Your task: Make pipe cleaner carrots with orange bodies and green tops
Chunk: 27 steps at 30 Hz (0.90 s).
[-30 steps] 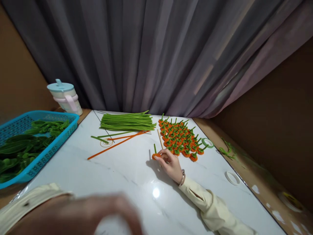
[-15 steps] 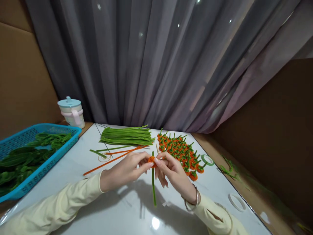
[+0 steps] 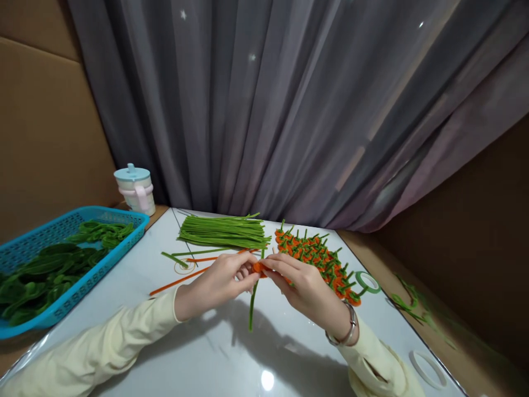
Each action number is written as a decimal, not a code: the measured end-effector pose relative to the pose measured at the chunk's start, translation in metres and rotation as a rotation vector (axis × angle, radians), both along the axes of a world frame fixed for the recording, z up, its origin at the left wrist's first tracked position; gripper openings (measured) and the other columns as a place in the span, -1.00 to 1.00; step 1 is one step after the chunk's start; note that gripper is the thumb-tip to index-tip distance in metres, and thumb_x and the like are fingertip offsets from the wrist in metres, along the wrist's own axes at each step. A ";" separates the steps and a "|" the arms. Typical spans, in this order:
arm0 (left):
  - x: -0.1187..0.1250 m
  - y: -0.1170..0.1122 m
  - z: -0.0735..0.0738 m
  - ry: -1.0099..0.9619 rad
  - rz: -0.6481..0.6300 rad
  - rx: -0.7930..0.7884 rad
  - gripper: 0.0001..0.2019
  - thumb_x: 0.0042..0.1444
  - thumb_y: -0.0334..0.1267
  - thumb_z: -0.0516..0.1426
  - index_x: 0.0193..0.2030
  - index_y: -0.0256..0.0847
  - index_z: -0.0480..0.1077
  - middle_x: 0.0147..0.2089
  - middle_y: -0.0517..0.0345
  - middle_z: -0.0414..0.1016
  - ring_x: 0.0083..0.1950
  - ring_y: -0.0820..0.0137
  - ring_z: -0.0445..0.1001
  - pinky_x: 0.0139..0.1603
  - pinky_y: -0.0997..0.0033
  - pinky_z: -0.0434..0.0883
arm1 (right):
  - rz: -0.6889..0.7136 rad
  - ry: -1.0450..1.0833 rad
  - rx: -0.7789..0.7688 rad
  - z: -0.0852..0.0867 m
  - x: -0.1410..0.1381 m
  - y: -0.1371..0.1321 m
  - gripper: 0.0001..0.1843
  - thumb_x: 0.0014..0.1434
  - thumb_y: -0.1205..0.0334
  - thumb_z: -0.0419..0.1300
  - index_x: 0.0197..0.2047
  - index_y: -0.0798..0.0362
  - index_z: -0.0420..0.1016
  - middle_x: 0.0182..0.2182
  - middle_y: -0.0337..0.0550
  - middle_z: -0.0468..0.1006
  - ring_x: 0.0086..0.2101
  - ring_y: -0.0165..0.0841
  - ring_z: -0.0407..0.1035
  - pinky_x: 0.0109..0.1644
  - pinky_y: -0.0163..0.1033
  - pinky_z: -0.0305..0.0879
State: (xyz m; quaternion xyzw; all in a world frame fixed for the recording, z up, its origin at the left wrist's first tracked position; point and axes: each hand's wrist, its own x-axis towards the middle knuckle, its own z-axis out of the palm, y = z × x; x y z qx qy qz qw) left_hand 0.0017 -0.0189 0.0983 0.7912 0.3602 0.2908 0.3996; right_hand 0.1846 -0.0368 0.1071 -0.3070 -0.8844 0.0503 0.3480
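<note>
My left hand [image 3: 221,280] and my right hand [image 3: 305,284] meet over the middle of the table, pinching a small orange pipe-cleaner piece [image 3: 258,268] between their fingertips. Through or behind it runs a green pipe cleaner [image 3: 252,309], its long end hanging down and a short end poking up. Fingers cover much of the orange piece. Beyond my left hand lie loose orange pipe cleaners [image 3: 177,282] and a neat bundle of green pipe cleaners [image 3: 223,231]. Past my right hand stand rows of small orange pieces with green stems [image 3: 314,251].
A blue basket [image 3: 99,259] of green leaf shapes stands at the left, with a lidded cup [image 3: 138,193] behind it. On the right lie a green tape roll [image 3: 367,282], a white ring [image 3: 427,369] and green scraps [image 3: 407,300]. A grey curtain [image 3: 264,110] hangs behind.
The view has swung a little to the left. My right hand has rolled so its back shows more, its fingers now drawn together over the orange piece; the green pipe cleaner slants more.
</note>
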 end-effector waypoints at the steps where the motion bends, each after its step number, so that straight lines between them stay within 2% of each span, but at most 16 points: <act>1: 0.000 0.000 -0.001 -0.006 0.010 0.011 -0.91 0.10 -0.31 0.03 -0.29 -0.26 0.31 -0.44 0.23 0.42 -0.45 0.51 0.40 -0.42 0.54 0.33 | -0.012 0.009 0.008 -0.002 0.000 0.001 -0.79 0.24 0.36 -0.03 -0.10 0.06 0.36 -0.25 -0.08 0.48 -0.24 -0.37 0.41 -0.16 -0.28 0.41; 7: 0.000 0.004 -0.003 0.059 0.019 0.089 -0.88 0.12 -0.32 0.01 -0.29 -0.26 0.35 -0.43 0.23 0.41 -0.43 0.51 0.37 -0.41 0.54 0.30 | -0.027 0.078 -0.021 -0.013 0.000 0.010 -0.81 0.23 0.35 -0.01 -0.13 0.05 0.37 -0.25 -0.08 0.49 -0.24 -0.36 0.42 -0.14 -0.24 0.41; 12: -0.001 0.007 -0.002 0.083 -0.016 0.106 -0.88 0.11 -0.33 0.01 -0.33 -0.25 0.36 -0.41 0.22 0.41 -0.42 0.51 0.35 -0.39 0.54 0.29 | 0.020 0.048 -0.085 -0.011 0.005 0.012 -0.82 0.23 0.35 -0.02 -0.16 0.06 0.38 -0.28 -0.09 0.49 -0.27 -0.37 0.41 -0.20 -0.26 0.39; 14: 0.000 0.009 -0.003 0.060 -0.029 0.047 -0.90 0.09 -0.32 0.04 -0.33 -0.25 0.36 -0.43 0.23 0.41 -0.43 0.51 0.36 -0.40 0.54 0.30 | 0.039 0.006 -0.114 -0.009 0.007 0.012 -0.82 0.23 0.35 -0.02 -0.17 0.06 0.38 -0.30 -0.09 0.49 -0.31 -0.37 0.41 -0.24 -0.28 0.38; 19: 0.002 0.014 -0.005 -0.050 -0.017 -0.272 -0.90 0.04 -0.28 0.12 -0.31 -0.26 0.33 -0.54 0.28 0.39 -0.49 0.51 0.40 -0.44 0.55 0.32 | 0.024 -0.050 -0.222 -0.001 0.012 0.014 -0.86 0.20 0.32 0.04 -0.26 0.07 0.43 -0.40 -0.15 0.50 -0.41 -0.41 0.38 -0.33 -0.33 0.33; 22: 0.004 0.014 -0.005 -0.056 -0.031 -0.360 -0.88 0.04 -0.27 0.13 -0.34 -0.29 0.34 -0.57 0.27 0.40 -0.52 0.51 0.41 -0.46 0.54 0.33 | 0.036 -0.037 -0.372 0.001 0.014 0.019 -0.86 0.17 0.30 0.09 -0.33 0.08 0.47 -0.45 -0.21 0.51 -0.45 -0.45 0.38 -0.35 -0.35 0.31; 27: 0.004 0.016 -0.007 -0.023 -0.102 -0.463 -0.89 0.03 -0.27 0.14 -0.39 -0.28 0.35 -0.57 0.25 0.43 -0.52 0.51 0.43 -0.49 0.56 0.33 | 0.089 0.031 -0.647 -0.004 0.016 0.027 -0.88 0.13 0.30 0.13 -0.34 0.07 0.51 -0.47 -0.23 0.54 -0.46 -0.44 0.41 -0.36 -0.35 0.35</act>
